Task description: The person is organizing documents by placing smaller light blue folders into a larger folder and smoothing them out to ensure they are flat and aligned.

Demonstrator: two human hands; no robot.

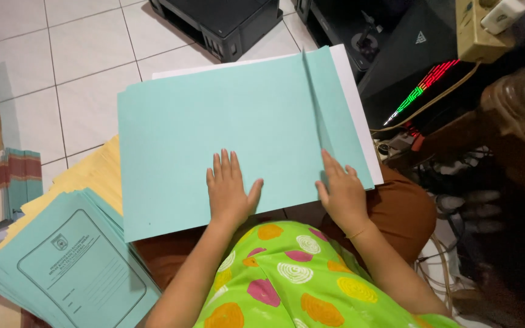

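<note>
Pressing flat, left hand (229, 191) spread wide on teal folder (214, 140); right hand (341, 194) open, fingers holding down its right fold, printed folder stack (68, 267) near left.

Bare forearms without sleeves extend from a lime-green garment (299, 273) printed with orange, yellow, pink and white spiral circles; rust-brown fabric (402, 209) covers the lap, and a thin bracelet (355, 232) circles the right wrist.

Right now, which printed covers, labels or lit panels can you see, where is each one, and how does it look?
Printed folder stack: bottom left, pale green, dark framed rectangle with small emblem.
Light strip: upper right on a black case, slanted red and green bars.
Plain folder: centre, under left hand and right hand, unprinted.
</note>
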